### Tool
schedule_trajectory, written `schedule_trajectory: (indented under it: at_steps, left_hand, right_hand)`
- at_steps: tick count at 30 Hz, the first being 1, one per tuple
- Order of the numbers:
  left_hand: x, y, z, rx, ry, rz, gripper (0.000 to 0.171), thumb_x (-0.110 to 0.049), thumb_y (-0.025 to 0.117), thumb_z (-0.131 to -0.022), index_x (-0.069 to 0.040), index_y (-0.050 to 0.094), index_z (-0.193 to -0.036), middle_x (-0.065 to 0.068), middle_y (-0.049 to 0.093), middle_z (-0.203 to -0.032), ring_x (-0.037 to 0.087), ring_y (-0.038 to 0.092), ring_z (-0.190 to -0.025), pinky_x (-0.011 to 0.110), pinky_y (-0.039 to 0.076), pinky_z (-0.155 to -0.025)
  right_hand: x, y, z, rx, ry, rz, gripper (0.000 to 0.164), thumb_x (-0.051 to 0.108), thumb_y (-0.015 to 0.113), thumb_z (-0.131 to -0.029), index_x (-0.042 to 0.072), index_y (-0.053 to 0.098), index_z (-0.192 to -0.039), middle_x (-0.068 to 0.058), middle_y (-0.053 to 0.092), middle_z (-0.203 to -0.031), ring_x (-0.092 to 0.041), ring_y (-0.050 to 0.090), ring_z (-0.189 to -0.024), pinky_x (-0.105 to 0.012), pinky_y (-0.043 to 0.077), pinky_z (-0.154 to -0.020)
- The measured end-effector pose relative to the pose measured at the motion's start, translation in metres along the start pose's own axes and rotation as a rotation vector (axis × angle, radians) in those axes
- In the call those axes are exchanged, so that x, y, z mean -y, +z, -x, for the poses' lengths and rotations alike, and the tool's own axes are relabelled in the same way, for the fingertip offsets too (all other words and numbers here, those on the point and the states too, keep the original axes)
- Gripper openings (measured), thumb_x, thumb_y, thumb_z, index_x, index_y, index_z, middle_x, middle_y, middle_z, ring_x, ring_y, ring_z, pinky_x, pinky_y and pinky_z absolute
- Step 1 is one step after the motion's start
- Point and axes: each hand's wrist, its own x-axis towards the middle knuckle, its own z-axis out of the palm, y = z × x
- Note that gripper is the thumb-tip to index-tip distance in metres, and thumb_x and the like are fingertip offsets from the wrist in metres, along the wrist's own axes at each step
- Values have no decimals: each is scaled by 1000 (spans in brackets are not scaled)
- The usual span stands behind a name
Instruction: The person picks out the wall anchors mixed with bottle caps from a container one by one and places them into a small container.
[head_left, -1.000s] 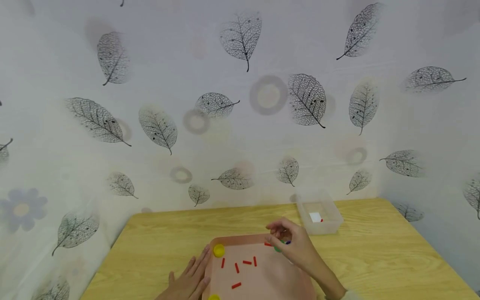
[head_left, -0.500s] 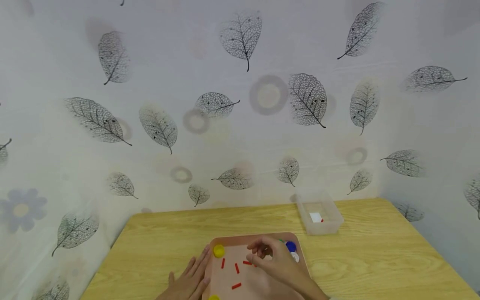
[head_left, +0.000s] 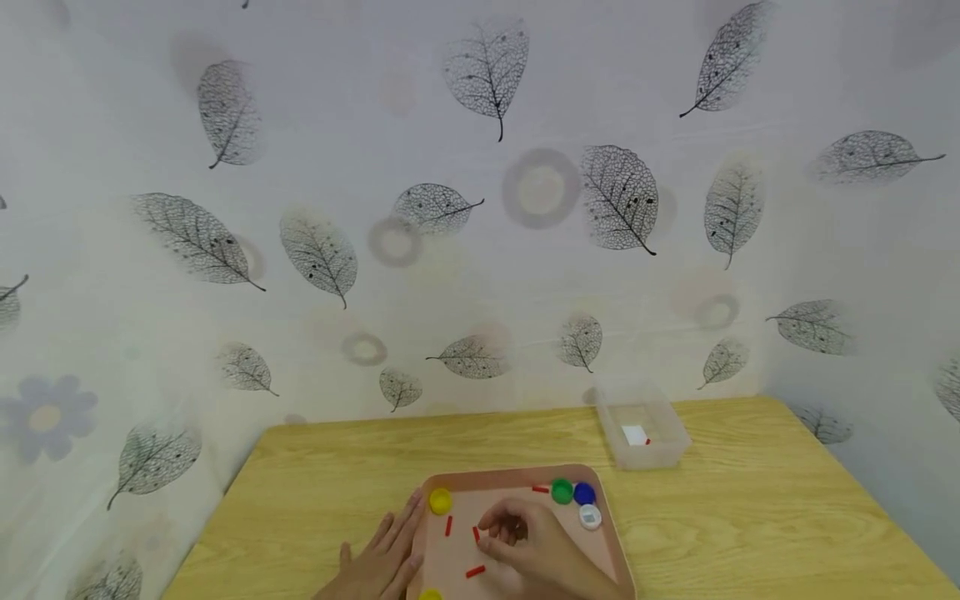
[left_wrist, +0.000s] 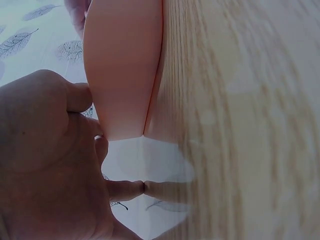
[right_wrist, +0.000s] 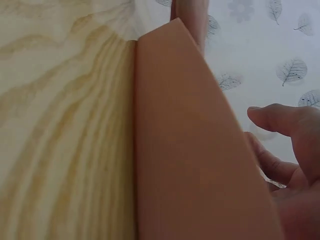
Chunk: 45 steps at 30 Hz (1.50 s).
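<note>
A pink tray (head_left: pixel 495 479) sits on the table with short red sticks in it: one (head_left: pixel 449 526) at the left, another (head_left: pixel 476 572) lower down, a third (head_left: pixel 541 489) by the far wall. Over the tray's middle, my right hand (head_left: pixel 528 542) has bent fingers, with thumb and forefinger apart around the end of one more red stick (head_left: pixel 476 535). Its thumb (right_wrist: pixel 275 117) stands clear of the fingers in the right wrist view. My left hand (head_left: pixel 378 554) lies with extended fingers along the tray's left wall. The tray area under my right hand is hidden.
Round caps line the tray: yellow (head_left: pixel 441 501) at the far left, green (head_left: pixel 562 491), blue (head_left: pixel 584 493) and white (head_left: pixel 590 517) at the far right. Another yellow cap (head_left: pixel 430 595) is cut off below. A clear plastic box (head_left: pixel 652 454) stands behind, right, near the leaf-patterned backdrop (head_left: pixel 480 275).
My right hand has moved left and nearer from the far-right caps to the tray's middle, uncovering the caps and the far red stick. My left hand has stayed at the tray's left side.
</note>
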Motion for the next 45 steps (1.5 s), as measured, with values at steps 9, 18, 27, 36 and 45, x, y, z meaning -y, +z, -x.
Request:
schedule_trajectory:
  at_steps: [9, 18, 27, 36, 45]
  left_hand:
    - [1, 4, 1, 27, 4, 23, 63, -62, 19, -97, -37, 1, -152, -11, 2, -158, 38, 18, -140, 86, 0, -79]
    - [-5, -3, 2, 22, 19, 7, 63, -60, 18, -98, -35, 1, -152, -10, 1, -158, 39, 18, -140, 86, 2, -78]
    - [-3, -5, 2, -13, 48, 3, 63, -57, 23, -99, -31, 5, -153, -6, 5, -159, 42, 21, -138, 87, 4, -76]
    - [-3, -8, 3, 13, 34, 14, 64, -59, 21, -98, -32, 4, -153, -6, 4, -159, 41, 20, -139, 87, 3, -77]
    - [2, -4, 4, -12, 53, 9, 63, -56, 22, -99, -30, 4, -154, -6, 4, -159, 42, 20, -138, 87, 4, -76]
  right_hand:
    - [-9, 7, 8, 60, 164, -37, 18, 26, 66, -90, 9, 66, -97, -1, 63, -84, -12, 58, -74, -23, 50, -63]
    - [-10, 8, 16, 73, 167, -49, 15, 23, 66, -90, 9, 65, -96, -2, 63, -83, -12, 60, -72, -23, 51, -62]
    - [-15, 10, 13, 109, 164, 11, 10, 21, 68, -88, 12, 66, -92, 1, 62, -79, -10, 58, -67, -23, 51, -60]
    - [-18, 15, 8, 152, 97, 150, 4, 18, 69, -87, 14, 66, -87, 8, 59, -75, -4, 55, -64, -21, 50, -59]
    - [-15, 17, 7, 170, 69, 225, 6, 18, 68, -88, 18, 64, -83, 11, 58, -72, -1, 54, -62, -19, 49, -57]
